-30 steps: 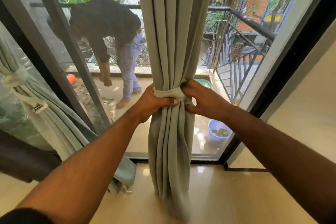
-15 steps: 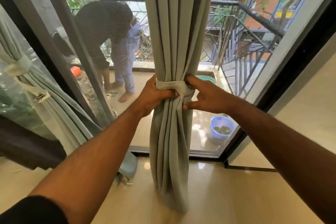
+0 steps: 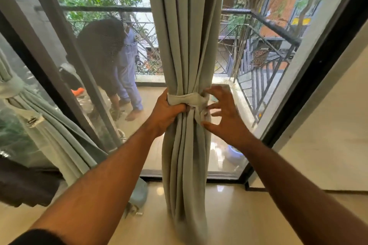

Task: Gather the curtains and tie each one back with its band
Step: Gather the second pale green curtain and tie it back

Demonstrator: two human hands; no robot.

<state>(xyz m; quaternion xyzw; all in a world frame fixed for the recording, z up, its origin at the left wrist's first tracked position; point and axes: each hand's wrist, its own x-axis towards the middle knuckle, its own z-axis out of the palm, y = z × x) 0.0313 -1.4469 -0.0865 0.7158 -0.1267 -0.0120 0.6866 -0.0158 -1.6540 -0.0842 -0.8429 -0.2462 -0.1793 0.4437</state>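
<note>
Glossy cream floor tiles [image 3: 229, 215] run up to a tall glass door [image 3: 229, 155] framed in black, with a pale wall [image 3: 328, 145] on the right. Beyond the glass lies a tiled balcony [image 3: 151, 109] fenced by a dark metal railing [image 3: 274, 28], with green trees and an orange building behind. On the balcony a person [image 3: 111, 61] in dark top and light blue trousers bends forward. At centre hangs the grey-green curtain [image 3: 185, 36], gathered into a narrow column that reaches the floor. A second curtain [image 3: 59, 135] of the same cloth slants across the left side, already cinched by its own band [image 3: 10, 89]. Round the middle curtain's waist sits a matching band [image 3: 185, 99], wrapped snugly. The left hand [image 3: 167, 113] grips the gathered folds just under the band, fingers curled round the cloth. The right hand [image 3: 225, 115] hovers at the band's right end with fingers spread wide and holding nothing; it is motion-blurred, so whether any fingertip touches the cloth is hard to say. A pale blue bowl [image 3: 234, 154] sits outside, low behind the right forearm.
</note>
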